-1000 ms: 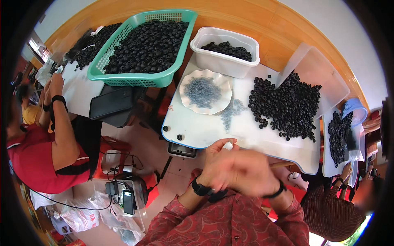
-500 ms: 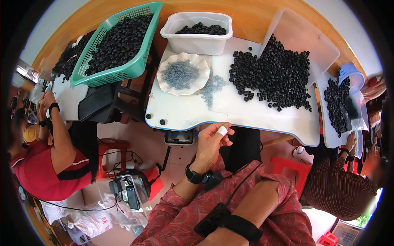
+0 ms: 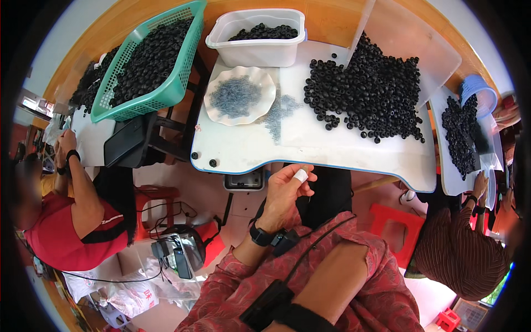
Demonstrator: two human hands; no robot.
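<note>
My left hand (image 3: 286,195) is just off the front edge of the white table (image 3: 332,157), above my lap. Its fingers are curled and pinched together, and white tape is wrapped round one fingertip. Anything between the fingertips is too small or hidden to make out. My right forearm (image 3: 332,285), with a black band, crosses low over my body; the hand is out of view. On the table lie a heap of black, ring-shaped pieces (image 3: 368,91) and a white scalloped plate (image 3: 267,105) of small clear-grey pieces (image 3: 235,97). More of these have spilled beside it.
A white tub (image 3: 257,53) and a green basket (image 3: 185,69) hold more black pieces. A clear bin (image 3: 426,52) leans behind the heap. Two loose black pieces (image 3: 213,163) lie near the left corner. People sit left (image 3: 77,221) and right (image 3: 459,249); a red stool (image 3: 395,227) stands nearby.
My right forearm has shifted down and to the left. My left hand keeps its pinch in nearly the same place. The view has tilted slightly.
</note>
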